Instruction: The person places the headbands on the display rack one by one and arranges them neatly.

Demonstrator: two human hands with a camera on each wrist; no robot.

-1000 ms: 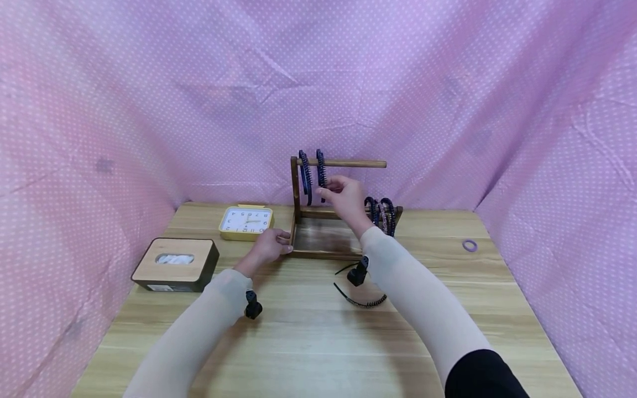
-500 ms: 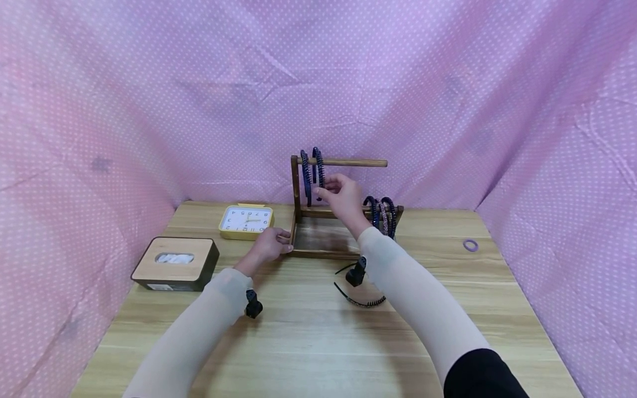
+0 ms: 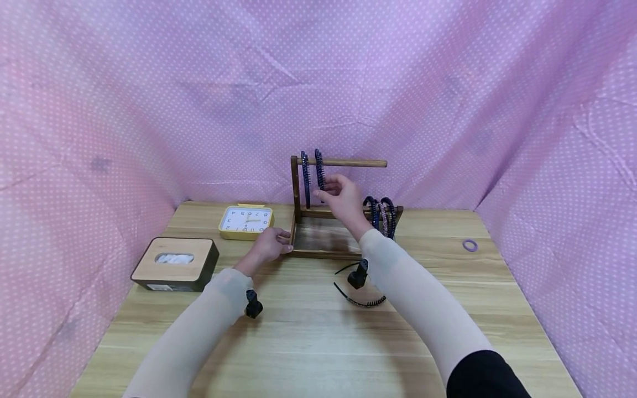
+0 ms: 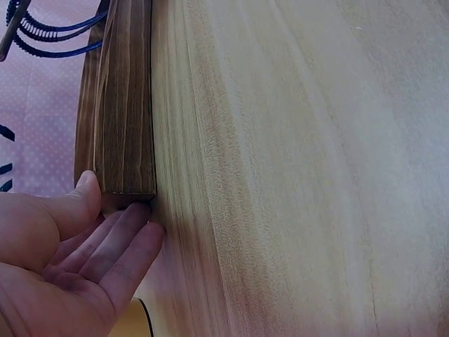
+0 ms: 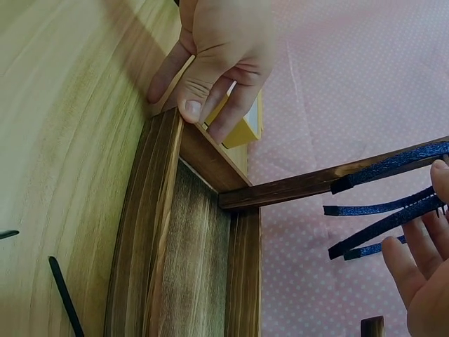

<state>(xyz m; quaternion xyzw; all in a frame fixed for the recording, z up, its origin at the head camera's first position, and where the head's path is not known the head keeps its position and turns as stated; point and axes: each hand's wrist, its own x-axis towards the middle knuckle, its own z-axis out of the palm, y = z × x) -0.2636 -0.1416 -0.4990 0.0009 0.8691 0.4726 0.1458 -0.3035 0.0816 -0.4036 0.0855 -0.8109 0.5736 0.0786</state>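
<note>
A brown wooden rack [image 3: 325, 255] stands near the back of the table. My left hand [image 3: 269, 245] holds its left front corner, with the thumb on one side and the fingers round the end. Two dark blue toothed headbands hang on the upper bar [image 3: 355, 163]: the left headband [image 3: 306, 179] by the post and the right headband [image 3: 319, 167] beside it. My right hand [image 3: 345, 200] is at the lower part of the right headband, thumb and fingers spread apart around it. In the right wrist view, blue headband ends [image 5: 379, 232] show beside my fingers [image 5: 401, 270].
Several headbands [image 3: 383, 215] hang on the rack's lower right bar. Another headband [image 3: 365, 303] lies on the table under my right forearm. A yellow clock [image 3: 246, 221] and a tissue box [image 3: 174, 262] stand left. A purple ring [image 3: 470, 245] lies right.
The two headbands on the upper bar have shifted slightly and hang straighter. My right hand's thumb and fingers have parted a little. My left hand has stayed on the rack corner.
</note>
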